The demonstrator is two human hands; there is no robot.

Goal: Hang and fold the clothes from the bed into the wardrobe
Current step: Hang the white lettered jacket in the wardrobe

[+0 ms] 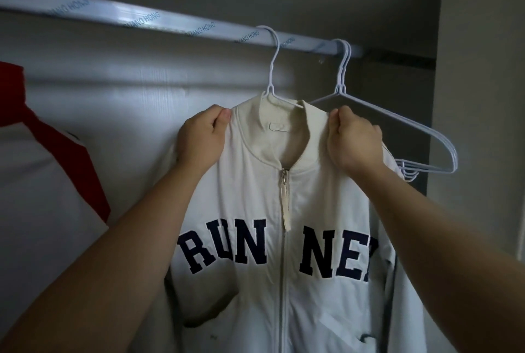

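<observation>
Cream zip jacket (250,188), dark block lettering across the chest, zip closed to the base of the collar, cloth pull tab (285,205) hanging down. Hung front-facing on a white wire hanger (272,74), hook over the wardrobe rail (170,24), toward its right end. Lower hem out of view.

Left hand (203,137): raised from lower left, forearm sloping up, fingers curled, gripping the jacket's shoulder just left of the collar, thumb on the front of the cloth.

Right hand (352,142): raised from lower right, fingers bunched, pinching the shoulder fabric just right of the collar. Jacket body hanging below and between both hands.

Bunch of bare white wire hangers (343,77) on the rail, just right of the jacket, behind the right hand.

Red and white garment (42,182) at far left, well apart from the jacket.
</observation>
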